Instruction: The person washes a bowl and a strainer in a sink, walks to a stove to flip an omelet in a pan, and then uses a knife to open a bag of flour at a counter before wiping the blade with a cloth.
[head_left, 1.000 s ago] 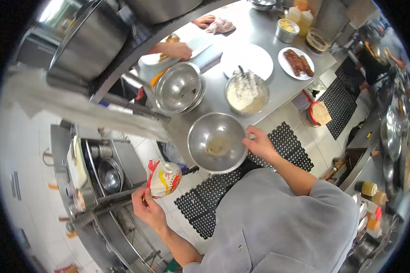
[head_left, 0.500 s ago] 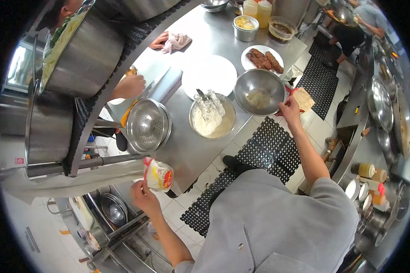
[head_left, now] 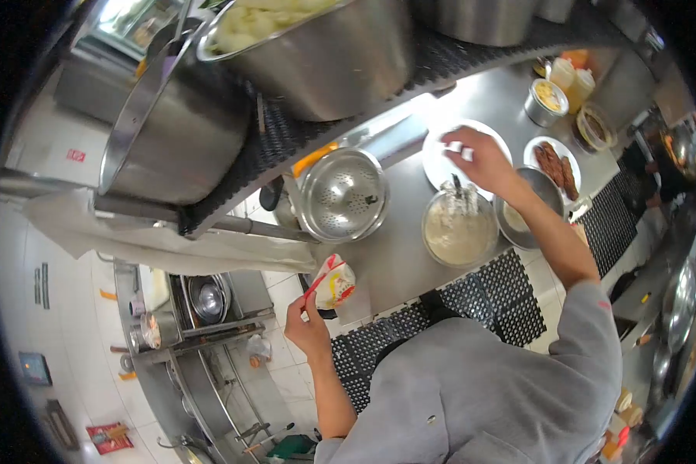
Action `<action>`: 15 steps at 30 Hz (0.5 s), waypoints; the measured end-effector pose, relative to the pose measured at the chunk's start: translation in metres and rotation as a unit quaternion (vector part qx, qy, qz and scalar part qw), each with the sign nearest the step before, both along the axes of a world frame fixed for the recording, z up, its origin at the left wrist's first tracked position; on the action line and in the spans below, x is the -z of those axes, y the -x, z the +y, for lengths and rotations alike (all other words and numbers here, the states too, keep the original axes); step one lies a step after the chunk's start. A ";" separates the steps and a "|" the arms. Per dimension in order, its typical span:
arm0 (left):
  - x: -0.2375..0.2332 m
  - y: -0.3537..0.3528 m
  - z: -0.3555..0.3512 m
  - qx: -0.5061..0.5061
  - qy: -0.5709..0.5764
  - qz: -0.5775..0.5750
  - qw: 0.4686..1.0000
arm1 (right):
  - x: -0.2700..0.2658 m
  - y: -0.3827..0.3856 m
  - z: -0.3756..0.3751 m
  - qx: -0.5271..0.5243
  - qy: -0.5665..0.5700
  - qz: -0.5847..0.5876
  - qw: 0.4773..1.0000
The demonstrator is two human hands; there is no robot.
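Observation:
My left hand (head_left: 308,329) grips a white, red and yellow plastic bag (head_left: 336,282) by its top, with a red strip showing at the fingers. My right hand (head_left: 479,158) is raised over the white plate (head_left: 433,165), its fingers parted and nothing visible in them. Below it, a bowl of pale flour (head_left: 458,232) has something flour-coated leaning on its back rim. Right beside that bowl, a metal bowl (head_left: 551,193) is partly hidden behind my right forearm. Dark browned pieces (head_left: 557,170) lie on a smaller white plate.
A steel colander (head_left: 343,193) stands on the counter, left of the flour bowl. Large steel pots (head_left: 317,69) sit on the shelf above. At the back right are a tub of yellow food (head_left: 547,99) and squeeze bottles (head_left: 579,89). A cloth (head_left: 162,240) hangs from a rail.
My right hand has let go of the metal bowl and moved over the large plate. My left hand still holds the bag. The view has shifted left, and the other person's hands are out of sight.

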State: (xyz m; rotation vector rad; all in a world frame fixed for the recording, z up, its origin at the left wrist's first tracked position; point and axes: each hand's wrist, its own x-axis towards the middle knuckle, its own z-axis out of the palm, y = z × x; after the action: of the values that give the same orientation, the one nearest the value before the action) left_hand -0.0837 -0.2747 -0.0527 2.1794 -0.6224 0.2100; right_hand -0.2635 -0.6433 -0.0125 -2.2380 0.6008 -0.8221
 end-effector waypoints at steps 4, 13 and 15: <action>-0.019 0.001 -0.003 -0.037 0.037 -0.050 0.997 | -0.004 -0.132 -0.017 -0.113 0.066 0.228 0.965; -0.003 0.021 0.007 -0.009 -0.051 -0.027 0.998 | 0.074 -0.332 -0.026 -0.155 0.114 0.226 0.955; -0.003 0.020 0.008 -0.002 -0.052 -0.060 0.997 | 0.076 -0.346 -0.027 -0.149 0.114 0.257 0.948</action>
State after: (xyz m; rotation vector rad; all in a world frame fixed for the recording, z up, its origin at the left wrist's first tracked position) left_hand -0.1035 -0.2666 -0.0494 2.2809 -0.7102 0.3194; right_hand 0.0824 -0.6698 -0.0883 -2.6919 0.3908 -0.1520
